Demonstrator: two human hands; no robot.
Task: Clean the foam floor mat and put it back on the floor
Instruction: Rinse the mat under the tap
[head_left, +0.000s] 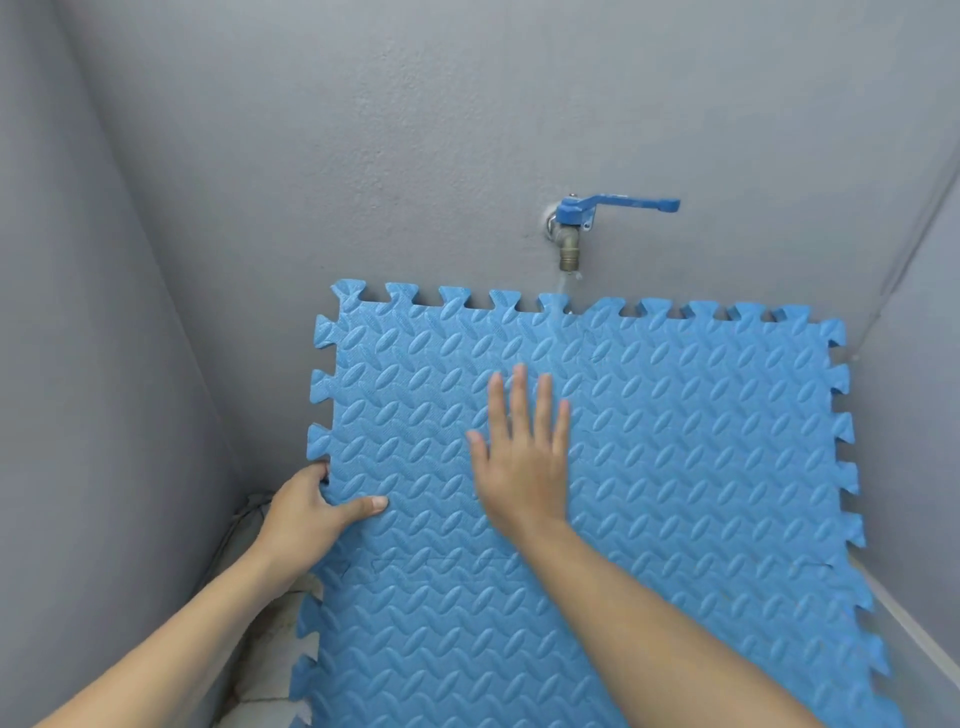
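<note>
A blue foam floor mat (675, 467) with a leaf-pattern surface and jigsaw edges stands tilted up against the grey wall, under a tap. My left hand (311, 512) grips the mat's left edge, thumb on the front face and fingers curled behind it. My right hand (524, 457) lies flat on the middle of the mat, fingers straight and spread. A thin stream of water falls from the tap spout onto the mat's top edge.
A brass wall tap (569, 244) with a blue lever handle (623, 205) pointing right sits just above the mat. Grey walls (104, 312) close in on the left, back and right. A patch of pale tiled floor (270, 654) shows at the lower left.
</note>
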